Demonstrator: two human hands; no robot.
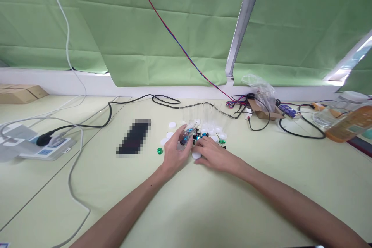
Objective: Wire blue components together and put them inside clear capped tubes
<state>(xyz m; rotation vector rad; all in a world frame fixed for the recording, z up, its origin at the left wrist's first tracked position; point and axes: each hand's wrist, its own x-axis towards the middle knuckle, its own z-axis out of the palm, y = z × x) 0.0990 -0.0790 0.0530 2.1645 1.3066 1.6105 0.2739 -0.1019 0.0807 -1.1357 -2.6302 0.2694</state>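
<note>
My left hand [176, 148] is closed round a clear tube [190, 127], tilted, with small blue and black parts inside. Close beside it, my right hand [213, 154] has its fingers bent around a white round cap [197, 155], near the tube's lower end. Small blue and black parts [204, 135] lie just beyond the right fingers, partly hidden by them. Several clear tubes [210, 114] stand behind the hands. More white caps [172, 124] are scattered to the left, near a green part [159, 150]. Another green part [222, 141] lies beyond my right hand.
A pixelated dark rectangle [134, 137] lies to the left. Farther left is a power strip [52, 149] with plugs and cables. At the back right are an open cardboard box [263, 111], a plastic bag [261, 89] and wires. An orange bottle [350, 126] lies far right.
</note>
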